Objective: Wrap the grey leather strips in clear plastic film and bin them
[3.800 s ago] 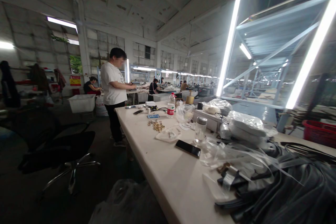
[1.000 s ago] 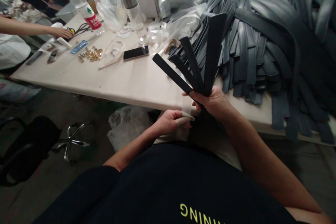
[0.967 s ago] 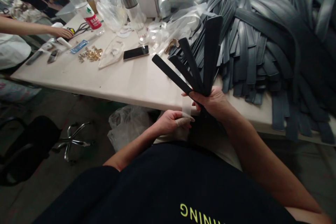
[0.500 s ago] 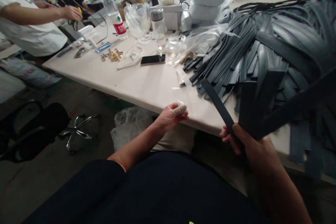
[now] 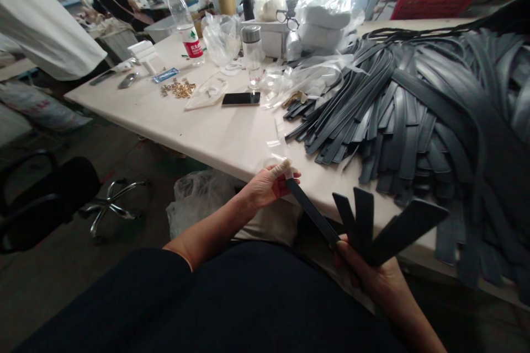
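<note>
My left hand (image 5: 271,183), with a pale wrap on its thumb, is pinched closed at the near table edge. Its fingers meet the end of one dark grey strap (image 5: 310,209), and a piece of clear plastic film (image 5: 276,150) shows at the fingertips. My right hand (image 5: 364,265) is closed around that strap and several other dark straps (image 5: 408,231), whose flat ends fan out above the thumb. To the right, a large pile of similar grey straps (image 5: 414,105) covers the table and hangs over its edge.
On the table (image 5: 215,140) lie a phone (image 5: 241,99), small gold-coloured metal pieces (image 5: 183,89), a glass bottle (image 5: 252,58) and a plastic water bottle (image 5: 188,33). Wrapped white bundles (image 5: 325,8) stand behind. A black chair (image 5: 53,198) is at left, and a person in white (image 5: 45,22) stands beyond.
My right hand has moved left and down with the straps. One strap's end now reaches my left hand, which was apart from it before. The person's arm at left has left the table area.
</note>
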`<action>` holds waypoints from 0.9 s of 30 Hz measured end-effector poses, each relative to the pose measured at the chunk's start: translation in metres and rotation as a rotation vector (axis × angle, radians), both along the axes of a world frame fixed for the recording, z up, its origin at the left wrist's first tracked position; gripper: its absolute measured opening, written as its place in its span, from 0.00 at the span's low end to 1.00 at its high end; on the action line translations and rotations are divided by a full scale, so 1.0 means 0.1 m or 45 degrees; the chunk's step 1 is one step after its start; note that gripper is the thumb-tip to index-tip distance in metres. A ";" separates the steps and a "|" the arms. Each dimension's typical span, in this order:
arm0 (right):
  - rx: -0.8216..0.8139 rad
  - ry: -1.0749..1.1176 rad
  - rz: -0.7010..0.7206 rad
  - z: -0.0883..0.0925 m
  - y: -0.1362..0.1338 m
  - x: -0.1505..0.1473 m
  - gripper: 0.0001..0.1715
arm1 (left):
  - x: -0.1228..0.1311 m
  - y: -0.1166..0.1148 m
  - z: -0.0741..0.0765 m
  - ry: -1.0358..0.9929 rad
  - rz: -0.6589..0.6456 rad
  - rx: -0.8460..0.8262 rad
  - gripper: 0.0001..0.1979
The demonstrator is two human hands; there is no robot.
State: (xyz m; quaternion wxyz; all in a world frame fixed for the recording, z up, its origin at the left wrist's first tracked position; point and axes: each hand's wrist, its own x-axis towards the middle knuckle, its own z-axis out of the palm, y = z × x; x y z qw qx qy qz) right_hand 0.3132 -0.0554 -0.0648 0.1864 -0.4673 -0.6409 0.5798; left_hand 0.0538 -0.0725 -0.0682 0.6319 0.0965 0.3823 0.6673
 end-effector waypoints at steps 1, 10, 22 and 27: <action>0.002 0.004 -0.001 -0.01 0.01 -0.02 0.33 | 0.01 -0.01 0.00 0.004 -0.007 0.010 0.20; 0.082 -0.007 -0.111 -0.01 -0.07 -0.11 0.29 | 0.04 -0.03 -0.05 0.092 0.060 0.030 0.21; 0.137 -0.050 -0.151 0.01 -0.05 -0.25 0.23 | 0.19 -0.11 -0.15 -0.051 0.136 0.096 0.19; 0.182 -0.096 -0.171 -0.04 -0.05 -0.23 0.23 | 0.17 -0.14 -0.12 -0.063 0.153 0.071 0.18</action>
